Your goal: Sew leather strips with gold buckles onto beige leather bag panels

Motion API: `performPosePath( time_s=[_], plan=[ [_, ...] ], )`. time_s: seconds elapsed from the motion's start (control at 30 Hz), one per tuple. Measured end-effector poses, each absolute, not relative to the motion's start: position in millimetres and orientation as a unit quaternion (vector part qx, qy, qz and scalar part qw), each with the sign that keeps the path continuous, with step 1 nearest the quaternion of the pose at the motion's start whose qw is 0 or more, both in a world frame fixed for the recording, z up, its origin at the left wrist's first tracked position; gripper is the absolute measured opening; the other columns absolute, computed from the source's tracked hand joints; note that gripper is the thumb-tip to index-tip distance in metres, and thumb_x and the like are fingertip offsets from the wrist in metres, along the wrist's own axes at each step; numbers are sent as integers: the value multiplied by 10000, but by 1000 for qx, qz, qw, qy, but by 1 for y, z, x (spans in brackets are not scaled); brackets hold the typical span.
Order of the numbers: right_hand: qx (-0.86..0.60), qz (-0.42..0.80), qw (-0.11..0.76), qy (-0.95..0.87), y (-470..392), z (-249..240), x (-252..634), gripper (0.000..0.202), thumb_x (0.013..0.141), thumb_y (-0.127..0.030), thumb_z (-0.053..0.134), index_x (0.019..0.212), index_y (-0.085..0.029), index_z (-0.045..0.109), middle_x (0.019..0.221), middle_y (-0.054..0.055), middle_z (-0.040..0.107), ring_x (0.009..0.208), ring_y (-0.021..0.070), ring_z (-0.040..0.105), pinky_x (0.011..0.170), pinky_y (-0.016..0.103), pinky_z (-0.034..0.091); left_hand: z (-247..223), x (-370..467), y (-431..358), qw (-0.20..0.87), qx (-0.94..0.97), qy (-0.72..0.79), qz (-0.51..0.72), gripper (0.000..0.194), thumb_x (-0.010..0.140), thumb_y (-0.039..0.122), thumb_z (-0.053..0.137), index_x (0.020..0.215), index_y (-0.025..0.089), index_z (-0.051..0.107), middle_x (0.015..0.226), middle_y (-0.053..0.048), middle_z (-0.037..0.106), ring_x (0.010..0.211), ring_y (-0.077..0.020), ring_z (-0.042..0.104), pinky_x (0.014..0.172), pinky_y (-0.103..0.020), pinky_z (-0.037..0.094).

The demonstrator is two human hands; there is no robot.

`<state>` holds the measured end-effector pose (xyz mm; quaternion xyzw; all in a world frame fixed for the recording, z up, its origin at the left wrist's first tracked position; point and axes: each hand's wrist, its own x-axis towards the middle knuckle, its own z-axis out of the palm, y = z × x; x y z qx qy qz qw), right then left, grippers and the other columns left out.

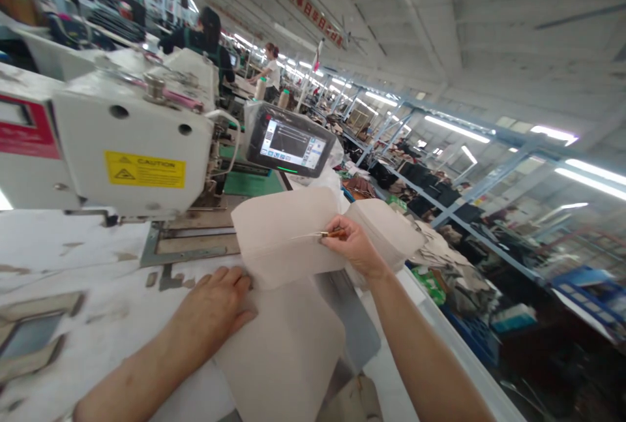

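Note:
My right hand is closed around a small tool with an orange-brown handle and a thin metal end, held over a beige sheet. Thin pale threads seem to run left from the tool's tip. My left hand rests at the left edge of the beige sheets, fingers curled a little and thumb apart, nothing visible in it. Below lies another beige piece, partly over a grey plate. A further beige stack is beyond my right hand.
A white sewing machine with a yellow caution label stands at the left, a metal frame beneath it. Behind the sheets is a lit control screen. A frame-shaped template lies at lower left. People work farther back.

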<state>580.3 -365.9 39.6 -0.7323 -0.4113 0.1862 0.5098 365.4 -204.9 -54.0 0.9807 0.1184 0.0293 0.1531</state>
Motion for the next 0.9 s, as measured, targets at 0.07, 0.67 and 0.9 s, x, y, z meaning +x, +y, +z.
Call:
performPosePath(
  time_s=[0.07,0.67,0.9],
  plan=[
    [-744,179,506,-398,-378,40,577,275,665,-323,764,768,-198,542,647,-53,548,570,94,461,564,204,319,-56,370,-208,159,981,111,13,313,880,252,560,1139,132,690,1160,-145,671,1136,-323,607,999,-473,477],
    [-925,-36,214,-312,-525,15,593,465,761,-511,659,1077,-169,669,1100,155,627,983,297,660,787,430,566,-43,382,-211,200,966,153,-67,319,819,173,537,1096,73,660,1180,-208,678,1114,-325,637,976,-416,463],
    [-912,-81,219,-337,-481,-21,545,458,804,-485,654,1136,-170,650,1134,145,619,950,279,628,802,415,535,-47,369,-205,324,942,80,-47,208,827,161,480,939,198,652,1043,-69,727,1049,-238,661,902,-321,469]
  ],
)
